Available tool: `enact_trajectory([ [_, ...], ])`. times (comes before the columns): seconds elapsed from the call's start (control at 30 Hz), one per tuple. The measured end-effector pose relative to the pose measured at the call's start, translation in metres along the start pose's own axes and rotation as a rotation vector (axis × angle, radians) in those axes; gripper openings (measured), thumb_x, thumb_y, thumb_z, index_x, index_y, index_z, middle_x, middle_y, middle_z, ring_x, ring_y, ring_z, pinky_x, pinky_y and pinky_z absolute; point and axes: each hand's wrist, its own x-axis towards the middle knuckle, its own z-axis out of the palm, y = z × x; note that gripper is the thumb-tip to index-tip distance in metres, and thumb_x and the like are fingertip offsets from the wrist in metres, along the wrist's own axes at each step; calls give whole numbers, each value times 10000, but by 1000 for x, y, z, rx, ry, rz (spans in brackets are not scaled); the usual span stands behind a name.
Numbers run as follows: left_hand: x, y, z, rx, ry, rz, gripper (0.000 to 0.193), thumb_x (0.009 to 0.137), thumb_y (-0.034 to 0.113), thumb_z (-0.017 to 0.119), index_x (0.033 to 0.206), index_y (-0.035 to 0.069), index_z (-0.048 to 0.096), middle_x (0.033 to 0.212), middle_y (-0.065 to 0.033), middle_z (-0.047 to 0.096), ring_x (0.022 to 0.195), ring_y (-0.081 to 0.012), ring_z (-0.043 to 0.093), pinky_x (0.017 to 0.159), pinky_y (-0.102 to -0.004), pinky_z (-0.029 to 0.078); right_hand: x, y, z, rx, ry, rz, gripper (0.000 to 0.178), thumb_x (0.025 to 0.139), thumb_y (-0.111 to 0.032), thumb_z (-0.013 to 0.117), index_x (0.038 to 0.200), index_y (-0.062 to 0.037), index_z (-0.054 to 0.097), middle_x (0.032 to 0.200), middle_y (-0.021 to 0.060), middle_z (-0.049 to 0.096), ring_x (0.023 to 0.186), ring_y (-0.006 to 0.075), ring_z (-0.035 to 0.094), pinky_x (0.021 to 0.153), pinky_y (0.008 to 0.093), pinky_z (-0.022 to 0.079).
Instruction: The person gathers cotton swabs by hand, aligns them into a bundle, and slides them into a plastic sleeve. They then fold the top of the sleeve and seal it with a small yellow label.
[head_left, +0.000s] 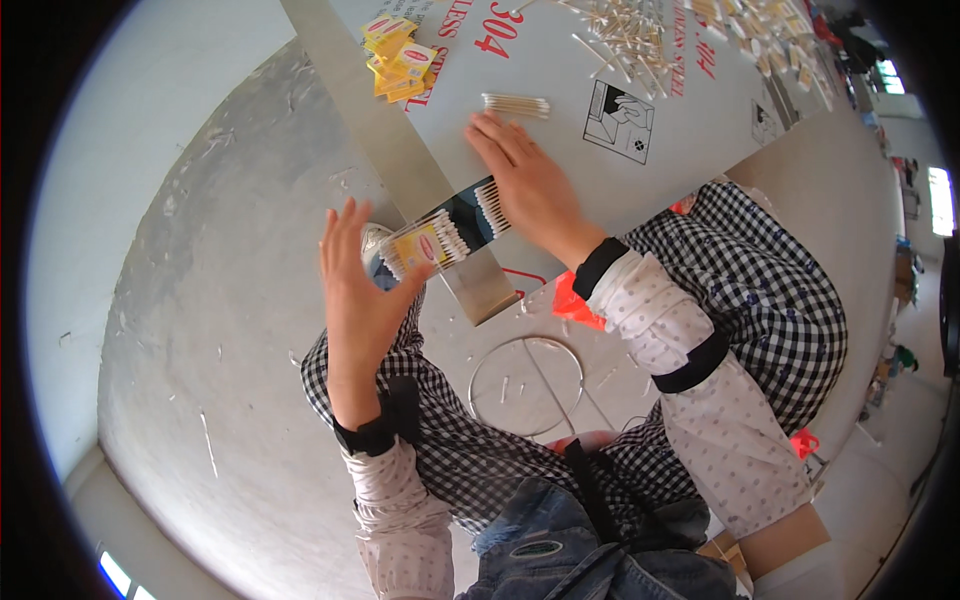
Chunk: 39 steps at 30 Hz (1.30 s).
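over grey sheeting, right hand extends unclenched near cotton swabs; left hand spreads loose (thumb by yellow packet).

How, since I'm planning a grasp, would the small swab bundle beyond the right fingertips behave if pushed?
The swab bundle would probably splay, as no band shows around it. Its few thin sticks suggest it is light. They may roll on the smooth-looking sheet.

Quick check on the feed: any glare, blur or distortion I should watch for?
Head view: strong fisheye bending, with black around the picture's rim; head view: the window at far right is blown out white; head view: the left hand and right hand look slightly soft, possibly motion blur.
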Motion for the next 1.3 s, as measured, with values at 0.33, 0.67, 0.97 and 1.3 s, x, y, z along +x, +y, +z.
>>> enact_trajectory([
  [0.33, -17, -23, 27, 69, -81, 118, 674, 770, 312, 856, 1302, 29, 554, 1206, -170, 629, 1093, -354, 614, 909, -444, 497, 2, -16, -1, -38, -10, -16, 525, 888, 45, 481, 1413, 20, 470, 1512, 158, 467, 1434, 316, 419, 1207, 446, 339],
  [0.67, -18, -45, 68, -357, 163, -171, 244, 1022, 237, 640, 1024, -1, 589, 866, -97, 637, 771, -153, 566, 725, -310, 499, 8, -38, 8, -8, -19, -8, 529, 895, 49, 475, 1423, 11, 464, 1518, 160, 463, 1433, 316, 421, 1206, 449, 339],
  [0.97, -19, -39, 67, -380, 228, -177, 251, 965, 207, 716, 998, -6, 588, 824, -108, 639, 710, -166, 572, 666, -309, 488, 10, -51, 11, 19, -25, -35, 526, 908, 36, 480, 1433, 7, 453, 1523, 156, 460, 1435, 313, 420, 1202, 446, 349],
  [1.3, -18, -33, 61, -383, 224, -191, 246, 961, 196, 721, 993, -4, 582, 826, -112, 652, 705, -181, 598, 670, -312, 506, 11, -54, 14, 109, -55, -78, 529, 897, 56, 499, 1421, -8, 468, 1508, 137, 483, 1426, 306, 432, 1202, 448, 354],
])
